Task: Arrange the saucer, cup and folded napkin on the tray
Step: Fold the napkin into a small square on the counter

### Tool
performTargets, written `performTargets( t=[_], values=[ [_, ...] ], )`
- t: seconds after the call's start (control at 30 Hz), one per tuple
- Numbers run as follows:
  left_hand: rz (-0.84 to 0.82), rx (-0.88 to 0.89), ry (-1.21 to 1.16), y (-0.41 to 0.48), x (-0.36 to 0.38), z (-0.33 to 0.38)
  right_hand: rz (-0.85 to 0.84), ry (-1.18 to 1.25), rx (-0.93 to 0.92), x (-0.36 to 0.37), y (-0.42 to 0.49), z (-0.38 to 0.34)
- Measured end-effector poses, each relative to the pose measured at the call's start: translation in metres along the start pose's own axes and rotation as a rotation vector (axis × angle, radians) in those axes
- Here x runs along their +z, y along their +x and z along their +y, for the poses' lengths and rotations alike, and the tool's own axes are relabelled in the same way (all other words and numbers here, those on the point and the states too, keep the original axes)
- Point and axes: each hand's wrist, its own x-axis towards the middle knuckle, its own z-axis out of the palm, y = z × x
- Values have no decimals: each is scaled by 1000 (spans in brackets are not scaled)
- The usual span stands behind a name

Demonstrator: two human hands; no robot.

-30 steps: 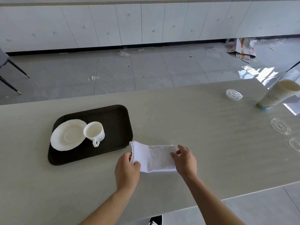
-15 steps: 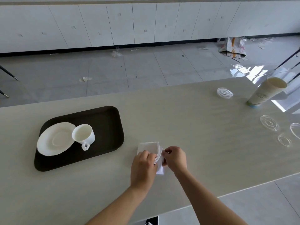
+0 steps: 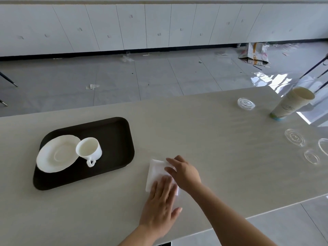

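A dark brown tray [image 3: 113,135] lies on the table at the left. On it rests a white saucer [image 3: 55,153], and a white cup [image 3: 88,148] stands beside the saucer's right edge, handle toward me. A white folded napkin [image 3: 155,172] lies flat on the table just right of the tray. My left hand [image 3: 160,206] presses flat on the napkin's near part, fingers spread. My right hand [image 3: 184,172] lies on its right side, fingers resting on the cloth. Both hands hide much of the napkin.
A stack of paper cups [image 3: 291,103] stands at the table's far right. Several clear plastic lids [image 3: 294,137] lie near it, one farther back [image 3: 245,103]. The table's front edge runs just below my arms. Beyond the table are a littered floor and white cabinets.
The napkin went from a wide rectangle to a smaller folded square. My hands brought its ends together and now lie flat on it. The camera shifted left to right.
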Motion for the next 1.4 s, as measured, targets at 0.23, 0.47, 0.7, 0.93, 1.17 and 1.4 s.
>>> performTargets(
  t=[0.23, 0.47, 0.7, 0.93, 1.17, 1.4],
  values=[
    [41, 306, -108, -8, -9, -63, 37, 67, 276, 2, -16, -1],
    [87, 67, -78, -20, -15, -62, 91, 152, 392, 26, -54, -12],
    [197, 1, -115, -26, 3, -60, 61, 127, 368, 24, -56, -18],
    [120, -77, -126, 9, -32, -46, 112, 115, 323, 28, -60, -19],
    [-178, 77, 79, 41, -11, -46, 166, 113, 325, 38, -72, -15],
    [-264, 53, 62, 40, -17, -44, 80, 106, 327, 31, -75, -22]
  ],
)
